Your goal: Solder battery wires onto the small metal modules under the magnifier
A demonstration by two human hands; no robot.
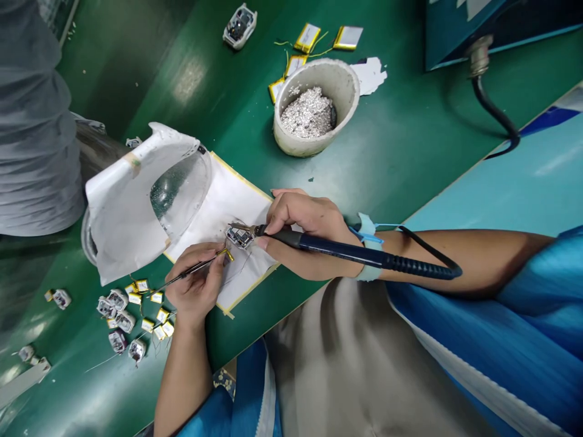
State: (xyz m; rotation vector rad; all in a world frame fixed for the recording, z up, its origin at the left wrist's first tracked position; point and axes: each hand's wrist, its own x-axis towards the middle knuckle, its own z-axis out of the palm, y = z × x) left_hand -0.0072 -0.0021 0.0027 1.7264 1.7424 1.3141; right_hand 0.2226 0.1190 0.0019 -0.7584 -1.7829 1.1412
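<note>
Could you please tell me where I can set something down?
Bare green tabletop lies between the white tub, blue box and right hand, and between tub and white paper sheet. Beside the left hand, battery cells and device housings crowd it.

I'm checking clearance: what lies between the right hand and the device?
The iron's tip, which extends over the device, as the head view shows.

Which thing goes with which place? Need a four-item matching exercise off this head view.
Things
1. soldering iron
2. thin dark tool
3. grey-white tub
4. small circuit board

Places or states
A. between the two hands, over the white sheet
B. in the left hand
C. partly filled with silvery bits
D. in the right hand

Pairs: 1-D, 2-B, 3-C, 4-A
</note>
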